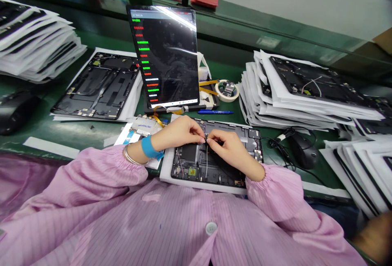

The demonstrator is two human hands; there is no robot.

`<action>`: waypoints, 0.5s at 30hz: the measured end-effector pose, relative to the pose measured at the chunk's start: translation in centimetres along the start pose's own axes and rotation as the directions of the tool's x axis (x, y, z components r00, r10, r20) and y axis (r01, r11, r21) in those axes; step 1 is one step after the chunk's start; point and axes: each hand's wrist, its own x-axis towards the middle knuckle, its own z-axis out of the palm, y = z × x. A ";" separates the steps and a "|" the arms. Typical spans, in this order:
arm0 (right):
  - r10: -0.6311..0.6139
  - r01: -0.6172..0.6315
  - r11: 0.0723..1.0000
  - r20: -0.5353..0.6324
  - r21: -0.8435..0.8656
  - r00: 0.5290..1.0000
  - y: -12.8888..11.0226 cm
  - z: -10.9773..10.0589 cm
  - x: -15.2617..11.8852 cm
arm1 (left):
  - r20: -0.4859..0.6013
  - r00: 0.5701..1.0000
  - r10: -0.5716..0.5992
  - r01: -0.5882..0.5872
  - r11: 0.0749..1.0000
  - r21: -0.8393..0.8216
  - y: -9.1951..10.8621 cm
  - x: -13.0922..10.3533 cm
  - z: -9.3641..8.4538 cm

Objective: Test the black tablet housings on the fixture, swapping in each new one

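Observation:
An open black tablet housing (217, 129) lies on a white foam sheet (167, 168) right in front of me, its inside facing up. My left hand (183, 130), with a blue band and a bangle on its wrist, reaches over the far part of the housing, thumb and finger pinched. Close beside it, my right hand (228, 145) is also pinched, their fingertips almost touching. Whatever sits in the fingertips is too small to make out. A thin white cable (207, 162) runs from just below the fingertips toward the near edge, past a yellow-green square (192, 171).
A lit tablet screen (168, 58) stands behind the housing, near a tape roll (228, 90) and a blue pen (216, 111). Another housing (98, 86) lies left. Paper-layered stacks (269, 98) rise on both sides. A mouse (303, 149) sits right, a circuit board (143, 125) left.

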 end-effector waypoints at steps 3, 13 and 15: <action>0.003 -0.003 1.000 -0.002 0.006 1.000 -0.1 0.0 0.0 | -0.001 1.000 -0.004 0.004 1.000 0.003 0.0 0.0 0.0; 0.027 -0.027 0.999 0.028 -0.023 0.999 -0.1 0.1 0.0 | -0.029 0.999 0.034 -0.032 0.998 0.058 0.0 0.1 0.1; 0.050 -0.047 0.997 0.050 -0.061 0.997 -0.3 -0.2 0.0 | -0.039 0.999 0.022 -0.020 0.999 0.038 -0.1 0.1 0.1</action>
